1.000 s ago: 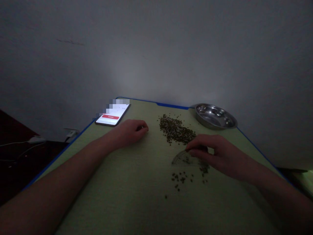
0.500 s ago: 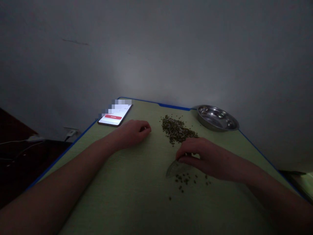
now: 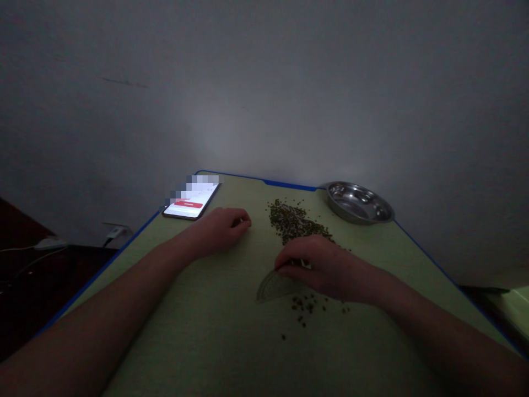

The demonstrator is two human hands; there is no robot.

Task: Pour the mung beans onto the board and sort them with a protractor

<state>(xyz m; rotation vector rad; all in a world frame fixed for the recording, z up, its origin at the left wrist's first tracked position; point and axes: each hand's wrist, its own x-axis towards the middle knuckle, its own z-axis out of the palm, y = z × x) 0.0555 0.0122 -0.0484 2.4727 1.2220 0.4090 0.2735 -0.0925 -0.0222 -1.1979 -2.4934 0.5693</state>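
Observation:
My right hand (image 3: 316, 266) pinches a clear plastic protractor (image 3: 275, 286) between thumb and fingers. The protractor's curved edge points left, low over the table, and part of it is hidden by my hand. Just beyond that hand lies a pile of small dark green beans or seeds (image 3: 295, 220) mixed with pale grains. A few scattered seeds (image 3: 303, 303) lie nearer to me, below the protractor. My left hand (image 3: 221, 230) rests on the table left of the pile, its fingers curled in to the thumb, with nothing visible in them.
A shiny steel bowl (image 3: 359, 204) stands at the table's back right corner. At the back left lies a phone (image 3: 190, 201) with its screen lit. The pale green table (image 3: 198, 325) has a blue edge and meets a grey wall. Cables and a plug (image 3: 118, 232) show at far left.
My right hand has moved left with the protractor, which now shows more of its curve left of the scattered seeds. My left hand stays curled in place. The view has shifted slightly.

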